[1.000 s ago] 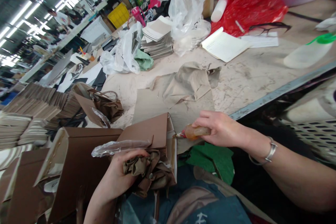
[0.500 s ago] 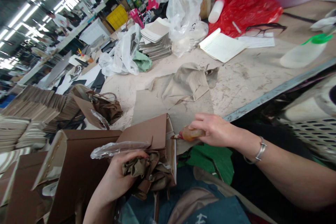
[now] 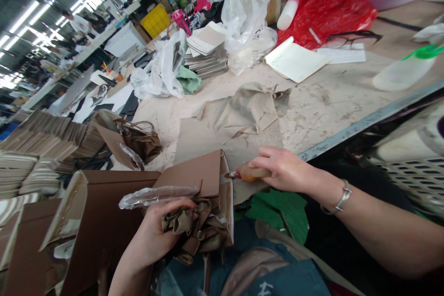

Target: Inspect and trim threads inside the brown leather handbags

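Over the last second I see the right hand [image 3: 284, 169] creep a little leftward. It is closed around the amber bottle [image 3: 252, 172], and the red nozzle now sits right at the pale edge of the brown flap [image 3: 194, 173], touching it or a hair short; I cannot tell which. That reads to me as the nozzle being brought onto that edge rather than pulled off it. The left hand [image 3: 156, 231] has hardly moved. It is clenched on the bunched tan cloth [image 3: 197, 226] below the flap, with the clear plastic sleeve [image 3: 156, 194] lying across its knuckles. All of this sits off the worktop [image 3: 329, 97], in the lap just below its near edge, with the open brown box [image 3: 104, 212] to the left. On the worktop, crumpled paper [image 3: 246, 111] lies near the front edge above the flap. A notebook [image 3: 294, 60], glasses [image 3: 354, 37] and a red bag [image 3: 329, 9] are toward the far edge, and a green-capped bottle [image 3: 402, 71] is at the right. A card stack [image 3: 206, 51] sits farther back, and a handbag [image 3: 138, 141] is at the left end. The bunched cloth and the sleeve crowd the flap's lower edge, and a green rag [image 3: 277, 212] lies under the right wrist.
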### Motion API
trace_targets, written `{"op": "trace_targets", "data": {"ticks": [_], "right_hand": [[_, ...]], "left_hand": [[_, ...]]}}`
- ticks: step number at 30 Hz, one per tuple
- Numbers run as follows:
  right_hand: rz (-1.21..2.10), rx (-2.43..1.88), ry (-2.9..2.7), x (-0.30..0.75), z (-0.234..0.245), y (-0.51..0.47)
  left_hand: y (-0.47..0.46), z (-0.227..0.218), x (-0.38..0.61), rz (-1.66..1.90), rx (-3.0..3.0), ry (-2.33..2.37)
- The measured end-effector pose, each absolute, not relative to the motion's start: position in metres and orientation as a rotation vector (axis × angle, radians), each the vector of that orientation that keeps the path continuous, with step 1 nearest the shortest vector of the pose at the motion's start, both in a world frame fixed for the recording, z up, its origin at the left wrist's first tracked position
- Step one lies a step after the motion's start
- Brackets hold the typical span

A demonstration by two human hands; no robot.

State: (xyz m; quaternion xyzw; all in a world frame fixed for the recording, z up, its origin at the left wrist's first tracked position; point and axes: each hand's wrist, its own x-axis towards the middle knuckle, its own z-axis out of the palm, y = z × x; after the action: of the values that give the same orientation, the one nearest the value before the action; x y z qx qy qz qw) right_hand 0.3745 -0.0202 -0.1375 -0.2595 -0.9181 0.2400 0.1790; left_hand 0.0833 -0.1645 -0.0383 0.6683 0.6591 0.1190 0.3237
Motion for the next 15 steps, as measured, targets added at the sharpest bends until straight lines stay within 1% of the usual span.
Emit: {"op": "trace_targets", "data": {"ticks": [3, 7, 12, 15], "right_hand": [[0.67, -0.79, -2.552, 0.376, -0.1379, -0.0177], [0.789, -0.696, -2.59, 0.377, -0.139, -0.0172], [0.649, -0.775, -2.557, 0.3771, -0.1406, -0.0165], [0.677, -0.721, -2.568, 0.3789, -0.1391, -0.0152]], "left_hand": [[-0.1644, -0.0377, 0.0838, 0.311, 1.755, 1.731], [-0.165, -0.0381, 0.0823, 0.308, 1.752, 1.725], [-0.1663, -0.0416, 0.0788, 0.295, 1.709, 1.736], [-0.1675, -0.0429, 0.0771, 0.296, 1.718, 1.734]]}}
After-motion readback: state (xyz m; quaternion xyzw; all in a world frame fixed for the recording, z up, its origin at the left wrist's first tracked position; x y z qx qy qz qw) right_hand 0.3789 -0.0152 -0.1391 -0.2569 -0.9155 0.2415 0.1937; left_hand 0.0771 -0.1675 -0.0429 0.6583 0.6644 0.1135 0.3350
